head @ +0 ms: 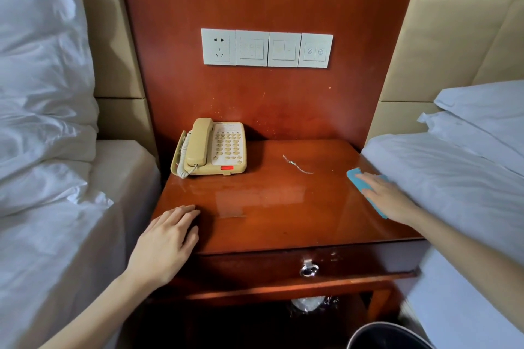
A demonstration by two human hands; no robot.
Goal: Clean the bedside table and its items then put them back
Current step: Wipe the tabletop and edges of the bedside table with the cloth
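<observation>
The reddish wooden bedside table [272, 207] stands between two beds. A beige corded telephone [212, 147] sits at its back left, handset on the cradle. My right hand [388, 198] lies flat with straight fingers on a blue cloth [357, 178], pressing it onto the table's right edge beside the right bed. My left hand [167, 241] rests palm down with fingers relaxed on the table's front left corner, holding nothing. A thin silvery chain [296, 164] lies on the tabletop right of the phone.
White bedding [459, 178] of the right bed overhangs the table's right side. The left bed with a white pillow [42, 79] borders the left. Sockets and switches [266, 48] sit on the back panel. The drawer has a metal ring pull [309, 268]. A dark bin [388, 336] stands below right.
</observation>
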